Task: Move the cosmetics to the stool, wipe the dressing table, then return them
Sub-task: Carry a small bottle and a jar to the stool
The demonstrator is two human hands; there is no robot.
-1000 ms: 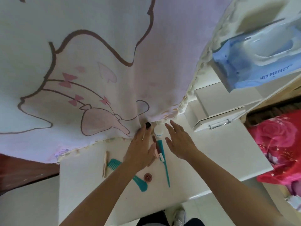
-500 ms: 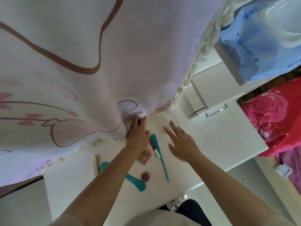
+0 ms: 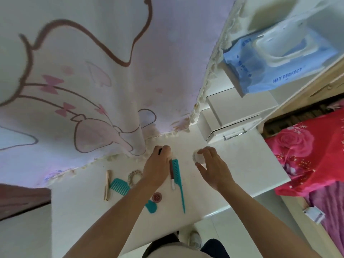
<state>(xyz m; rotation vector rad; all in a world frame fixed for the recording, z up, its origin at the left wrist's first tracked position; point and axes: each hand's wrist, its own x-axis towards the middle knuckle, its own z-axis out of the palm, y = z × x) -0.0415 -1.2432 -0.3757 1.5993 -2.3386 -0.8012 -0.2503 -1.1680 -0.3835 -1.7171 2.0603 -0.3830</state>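
On the white dressing table (image 3: 242, 164) my left hand (image 3: 157, 168) is closed around a small dark-capped bottle (image 3: 160, 151) near the curtain hem. My right hand (image 3: 212, 164) grips a small white jar (image 3: 198, 158) just above the tabletop. Between my hands lie a teal tail comb (image 3: 178, 181) and a brown and white tube (image 3: 172, 175). To the left lie a teal wide comb (image 3: 120, 186), a gold stick (image 3: 107, 185), a pale scrunchie (image 3: 134, 175) and a round pink compact (image 3: 157, 197).
A pale cartoon-print curtain (image 3: 93, 81) hangs over the table's back. A white drawer unit (image 3: 229, 125) stands at the right, with a blue wipes pack (image 3: 275, 62) on a shelf above it. Red floral bedding (image 3: 309, 155) lies to the right.
My right hand went from open and empty to gripping the white jar. My left hand stays on the dark-capped bottle near the curtain. The camera pulled back up.
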